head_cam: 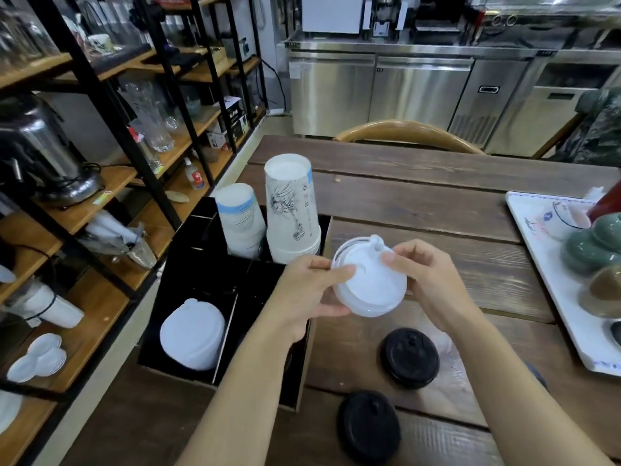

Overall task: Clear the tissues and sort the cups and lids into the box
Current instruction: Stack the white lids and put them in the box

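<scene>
Head view shows me both hands raised over the near edge of the worktop (pixel 437 203), sharing one stack of white lids (pixel 369 280): my left hand (pixel 309 290) pinches its rim at nine o'clock, thumb on top and fingers under, and my right hand (pixel 433 284) closes on the rim at three o'clock, so each grip is narrow and holding that stack. The stack hangs just beside the right wall of the black box (pixel 302 381), which sits at nine o'clock off the worktop's edge. Sorting looks well under way, by my reading. In the far compartments, at about eleven o'clock from my hands, stand two stacks of upturned paper cups, the printed cup stack (pixel 291 210) and the shorter blue-banded cup stack (pixel 240 220), touching or nearly so. A pile of white lids in the box (pixel 191 334) already fills the near left compartment at eight o'clock. Left to do: the held stack presumably joins that pile, and two black lids remain on the worktop, one black lid (pixel 410 358) at five o'clock and the nearer black lid (pixel 369 425) at six o'clock. A thin clear wrapper (pixel 450 361) lies beside them. No tissues show near my hands; something white at the tray (pixel 537 250) at two o'clock is too small to identify.
</scene>
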`<state>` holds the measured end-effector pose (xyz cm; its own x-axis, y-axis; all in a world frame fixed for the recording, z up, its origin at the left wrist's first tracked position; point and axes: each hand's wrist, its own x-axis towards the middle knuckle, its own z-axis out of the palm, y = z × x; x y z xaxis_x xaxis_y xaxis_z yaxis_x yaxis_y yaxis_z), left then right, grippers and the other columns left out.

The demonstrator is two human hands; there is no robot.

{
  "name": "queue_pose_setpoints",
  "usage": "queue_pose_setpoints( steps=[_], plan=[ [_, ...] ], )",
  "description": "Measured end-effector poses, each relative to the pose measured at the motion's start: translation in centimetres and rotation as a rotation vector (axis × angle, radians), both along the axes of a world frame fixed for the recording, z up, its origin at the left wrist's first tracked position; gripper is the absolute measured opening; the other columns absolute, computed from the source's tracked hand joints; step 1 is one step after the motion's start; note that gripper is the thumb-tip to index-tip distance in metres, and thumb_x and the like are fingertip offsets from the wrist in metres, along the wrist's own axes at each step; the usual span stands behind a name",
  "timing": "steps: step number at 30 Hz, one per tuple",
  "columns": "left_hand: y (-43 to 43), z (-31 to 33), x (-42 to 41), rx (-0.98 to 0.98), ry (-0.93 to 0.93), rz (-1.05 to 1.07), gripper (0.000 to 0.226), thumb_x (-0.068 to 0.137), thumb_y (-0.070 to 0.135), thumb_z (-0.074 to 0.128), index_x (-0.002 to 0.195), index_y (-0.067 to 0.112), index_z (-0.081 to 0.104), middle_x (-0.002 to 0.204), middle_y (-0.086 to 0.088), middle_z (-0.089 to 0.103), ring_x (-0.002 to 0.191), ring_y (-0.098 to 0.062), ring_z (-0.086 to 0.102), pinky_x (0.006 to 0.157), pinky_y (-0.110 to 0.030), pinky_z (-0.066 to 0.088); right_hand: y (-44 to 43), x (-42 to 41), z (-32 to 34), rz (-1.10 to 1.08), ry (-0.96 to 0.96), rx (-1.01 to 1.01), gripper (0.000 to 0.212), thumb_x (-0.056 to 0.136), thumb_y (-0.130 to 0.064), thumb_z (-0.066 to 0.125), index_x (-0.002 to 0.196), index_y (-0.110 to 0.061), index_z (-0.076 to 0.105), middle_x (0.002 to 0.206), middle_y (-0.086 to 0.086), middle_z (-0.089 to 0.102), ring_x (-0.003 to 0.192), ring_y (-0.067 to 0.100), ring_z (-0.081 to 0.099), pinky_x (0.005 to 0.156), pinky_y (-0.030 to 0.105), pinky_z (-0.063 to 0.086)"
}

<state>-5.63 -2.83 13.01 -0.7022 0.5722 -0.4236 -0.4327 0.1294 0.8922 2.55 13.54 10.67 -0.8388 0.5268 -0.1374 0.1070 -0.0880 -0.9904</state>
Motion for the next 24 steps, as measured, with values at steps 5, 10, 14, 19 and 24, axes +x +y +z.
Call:
queue_pose_setpoints(
  steps=[5, 10, 14, 19, 24],
  plan=[
    [-5.1, 1.2, -0.5, 0.016, 0.013, 0.006, 0.009, 0.081, 0.014, 0.069, 0.087, 0.011, 0.063, 0.095, -0.004, 0.067, 0.088, -0.016, 0.064, 0.063, -0.034, 0.061, -4.5, -0.1, 2.6, 0.059, 0.043, 0.067, 0.011, 0.077, -0.016, 0.073, 0.077, -0.012, 0.063, 0.076, 0.001, 0.067, 0.068, 0.014, 0.062, 0.062, 0.029, 0.047],
    [-10.8, 1.0, -1.6, -0.046, 0.010, 0.097, 0.005, 0.082, 0.016, 0.068, 0.081, 0.011, 0.065, 0.080, -0.001, 0.067, 0.079, -0.015, 0.061, 0.057, -0.030, 0.058, -9.5, -2.0, 2.7, 0.165, -0.007, 0.123, 0.013, 0.078, -0.013, 0.072, 0.082, -0.004, 0.063, 0.078, 0.004, 0.065, 0.069, 0.013, 0.059, 0.062, 0.024, 0.048],
    [-15.2, 0.1, -3.0, -0.103, 0.002, 0.230, 0.014, 0.083, 0.020, 0.068, 0.086, 0.006, 0.066, 0.085, -0.006, 0.065, 0.078, -0.019, 0.061, 0.057, -0.030, 0.057, -13.5, -5.4, 1.4, 0.273, -0.076, 0.096, 0.008, 0.082, -0.011, 0.069, 0.078, -0.009, 0.062, 0.079, 0.004, 0.064, 0.072, 0.016, 0.060, 0.067, 0.029, 0.052],
    [-18.7, -2.1, -4.7, -0.189, -0.014, 0.385, 0.027, 0.086, 0.020, 0.065, 0.105, 0.002, 0.063, 0.109, -0.012, 0.062, 0.094, -0.024, 0.059, 0.067, -0.037, 0.058, -17.4, -9.7, -1.2, 0.376, -0.148, 0.158, 0.021, 0.085, -0.016, 0.066, 0.089, 0.004, 0.060, 0.085, 0.012, 0.060, 0.080, 0.023, 0.058, 0.076, 0.040, 0.053],
    [-20.1, -4.4, -6.1, -0.238, 0.031, 0.488, 0.041, 0.088, 0.011, 0.062, 0.126, 0.003, 0.051, 0.125, -0.014, 0.054, 0.114, -0.029, 0.054, 0.078, -0.040, 0.054, -19.5, -12.3, -3.2, 0.410, -0.257, 0.254, 0.024, 0.085, -0.019, 0.063, 0.097, 0.001, 0.059, 0.082, 0.008, 0.060, 0.078, 0.021, 0.060, 0.084, 0.047, 0.055]
  ],
)
